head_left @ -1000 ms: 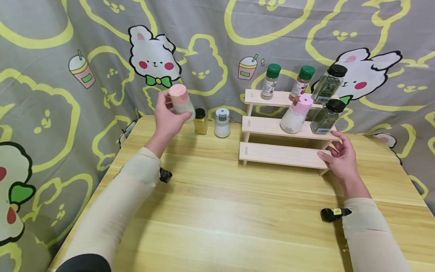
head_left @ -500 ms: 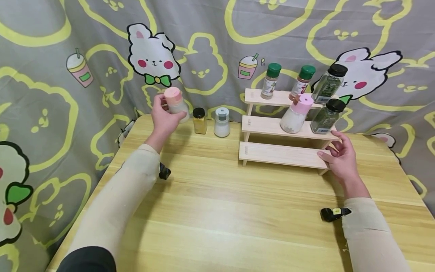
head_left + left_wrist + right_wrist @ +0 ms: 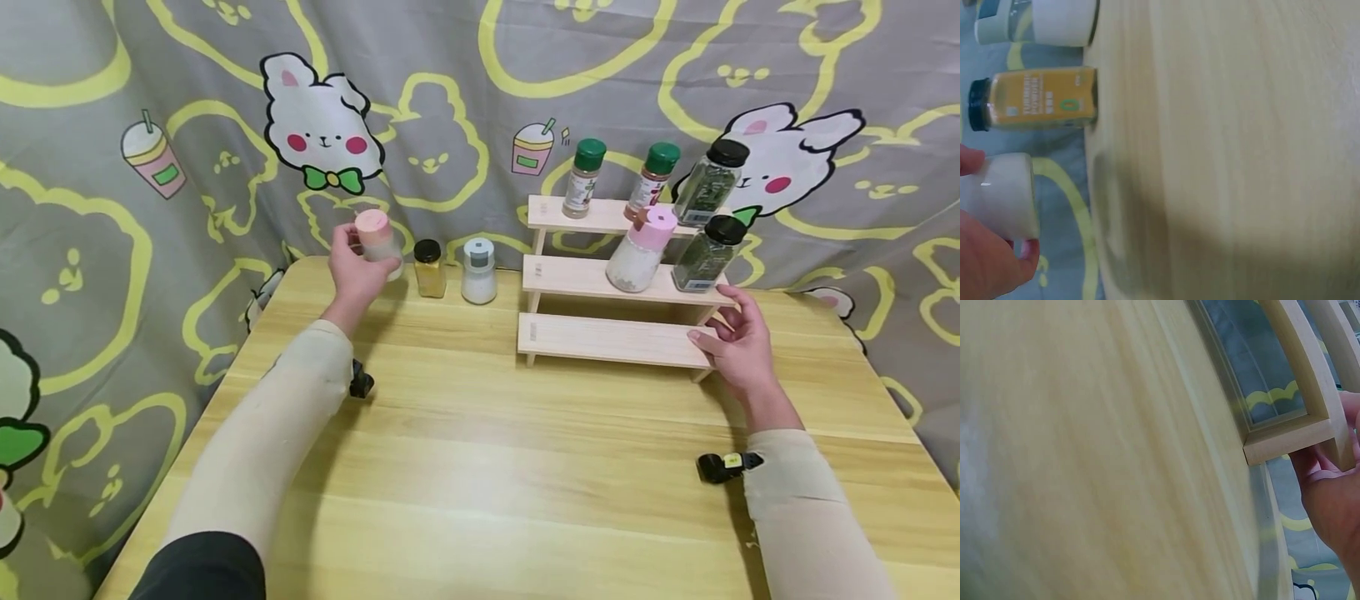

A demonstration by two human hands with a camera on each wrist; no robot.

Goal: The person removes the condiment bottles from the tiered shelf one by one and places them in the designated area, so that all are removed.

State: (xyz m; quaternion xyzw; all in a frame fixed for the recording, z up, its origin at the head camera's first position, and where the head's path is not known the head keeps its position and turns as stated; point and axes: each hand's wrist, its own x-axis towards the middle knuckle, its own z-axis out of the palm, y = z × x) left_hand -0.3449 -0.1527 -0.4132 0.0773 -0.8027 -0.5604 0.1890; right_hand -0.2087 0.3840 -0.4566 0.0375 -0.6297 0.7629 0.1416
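Note:
My left hand [image 3: 354,275] grips a seasoning jar with a pink lid [image 3: 372,229] at the back left of the table. In the left wrist view the base of this pale jar [image 3: 1010,195] is a little apart from the tabletop. Just right of it stands a turmeric powder bottle [image 3: 430,271] with a black cap, then a shaker with a whitish lid [image 3: 478,273]. My right hand [image 3: 742,346] holds the right end of a three-tier wooden rack [image 3: 615,337], thumb on the lowest step; the right wrist view shows fingers behind the rack's frame [image 3: 1291,440].
Two green-capped bottles [image 3: 582,179] and a black-capped herb jar [image 3: 705,183] stand on the top tier. The middle tier bears a pink-lidded shaker [image 3: 637,254] and another herb jar [image 3: 707,257]. A patterned curtain [image 3: 427,150] hangs behind the table [image 3: 480,450].
My left hand has lowered the pink-lidded jar toward the tabletop and moved it left, away from the turmeric bottle. The right hand keeps its hold on the rack; the head view has shifted slightly.

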